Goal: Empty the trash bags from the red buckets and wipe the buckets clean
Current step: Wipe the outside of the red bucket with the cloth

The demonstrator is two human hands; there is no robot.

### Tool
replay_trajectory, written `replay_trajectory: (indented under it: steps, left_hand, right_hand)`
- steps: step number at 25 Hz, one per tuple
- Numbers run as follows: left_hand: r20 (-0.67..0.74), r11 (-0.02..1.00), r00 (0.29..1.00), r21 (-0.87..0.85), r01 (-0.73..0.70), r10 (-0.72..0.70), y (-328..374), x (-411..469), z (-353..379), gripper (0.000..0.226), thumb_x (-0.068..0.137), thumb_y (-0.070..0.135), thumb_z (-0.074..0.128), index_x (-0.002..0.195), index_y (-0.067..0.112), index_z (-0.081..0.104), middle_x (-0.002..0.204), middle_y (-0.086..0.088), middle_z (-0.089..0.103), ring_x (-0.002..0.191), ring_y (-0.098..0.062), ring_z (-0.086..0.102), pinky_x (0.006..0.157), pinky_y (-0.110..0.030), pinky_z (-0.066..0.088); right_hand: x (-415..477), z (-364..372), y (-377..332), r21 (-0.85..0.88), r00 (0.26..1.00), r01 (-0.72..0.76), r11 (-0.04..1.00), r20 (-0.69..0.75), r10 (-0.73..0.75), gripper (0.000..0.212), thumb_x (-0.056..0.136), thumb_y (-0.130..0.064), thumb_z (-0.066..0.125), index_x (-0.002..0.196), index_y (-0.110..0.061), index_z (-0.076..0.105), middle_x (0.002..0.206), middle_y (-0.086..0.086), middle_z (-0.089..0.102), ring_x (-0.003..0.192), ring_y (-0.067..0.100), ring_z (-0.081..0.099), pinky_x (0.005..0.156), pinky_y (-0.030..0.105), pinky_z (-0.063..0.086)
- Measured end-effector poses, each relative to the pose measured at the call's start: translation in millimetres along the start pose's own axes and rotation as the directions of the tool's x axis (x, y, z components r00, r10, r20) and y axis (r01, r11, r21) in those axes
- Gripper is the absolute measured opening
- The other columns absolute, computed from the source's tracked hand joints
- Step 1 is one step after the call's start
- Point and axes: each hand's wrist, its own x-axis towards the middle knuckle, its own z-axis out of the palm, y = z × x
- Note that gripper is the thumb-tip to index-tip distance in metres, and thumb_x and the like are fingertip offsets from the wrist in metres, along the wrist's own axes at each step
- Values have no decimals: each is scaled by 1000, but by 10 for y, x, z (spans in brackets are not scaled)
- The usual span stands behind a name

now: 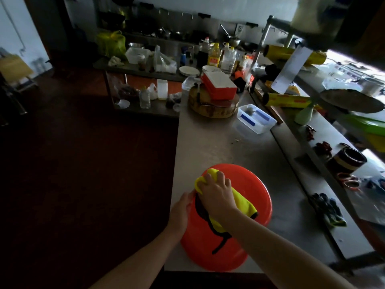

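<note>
A red bucket (245, 184) lies on its side on the steel counter (218, 142), close to the near left corner. Its side wall carries a black marking (220, 245). My right hand (216, 192) presses a yellow cloth (242, 202) against the bucket's upper surface, fingers curled over the bunched front of the cloth. My left hand (180, 211) holds the bucket's left edge, fingertips resting on the red plastic. No trash bag shows at the bucket.
Farther along the counter stand a clear plastic box (256, 118) and a round wooden chopping block (212, 107) with a red box (219, 85) on top. A lower shelf (325, 184) to the right holds gloves, jars and foil rolls. Dark floor lies left.
</note>
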Motion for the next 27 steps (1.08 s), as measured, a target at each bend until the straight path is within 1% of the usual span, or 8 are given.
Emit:
replay_trajectory:
  steps: [5,10,13,16,19,21,24,27]
  left_hand:
    - [13,990,998,126,-66,65,-130,-2,-3,47,108,44,32,132,20,65,129,-7,67,126,-24,60,112,-54,39]
    - [-18,923,976,331,-198,216,-159,-106,128,44,107,50,31,134,31,61,130,11,64,125,-6,57,109,-40,44]
    - [-30,789,957,574,-219,288,-146,-114,182,58,100,61,28,147,32,46,153,11,43,141,0,35,121,-35,29]
    - [43,593,929,759,-270,368,-144,-86,255,65,99,64,23,153,30,37,160,13,28,147,1,18,123,-30,18]
    - [132,383,891,868,-315,434,-163,-50,320,70,98,66,19,153,26,37,162,9,24,150,-6,15,124,-31,16]
    - [173,269,863,905,-329,474,-216,-2,289,69,101,64,20,153,23,38,163,5,26,149,-10,22,123,-33,22]
    - [191,217,837,914,-342,513,-249,14,267,68,102,63,24,151,20,43,160,1,33,144,-13,35,117,-37,34]
    - [182,198,849,928,-315,497,-222,-21,316,71,102,64,21,153,19,39,161,2,31,145,-12,33,118,-35,32]
  right_hand:
    - [390,13,228,147,994,-109,983,32,105,28,101,-42,48,124,-34,61,137,-3,47,122,36,39,95,45,41]
    - [616,44,592,156,979,-191,969,95,178,33,101,-50,44,127,-37,61,135,-5,49,123,35,42,99,43,42]
    - [679,58,840,180,961,-259,949,146,235,35,102,-48,45,130,-35,61,137,-2,51,126,38,41,101,46,42]
    - [647,92,1097,204,942,-320,925,174,287,36,102,-49,45,131,-35,61,135,-1,52,126,39,41,101,46,42]
    - [514,163,1370,247,919,-377,893,220,327,35,101,-50,46,131,-38,60,134,-2,52,125,39,42,98,46,42]
    - [387,213,1538,294,904,-416,860,240,355,34,100,-49,48,130,-41,60,133,-2,53,123,38,42,96,44,42]
    - [163,273,1717,366,892,-447,816,243,380,33,99,-48,49,131,-46,59,132,-1,52,121,37,42,94,43,43]
    - [-35,298,1791,409,882,-470,782,252,399,35,101,-49,48,134,-47,57,135,-2,50,123,35,41,95,44,46]
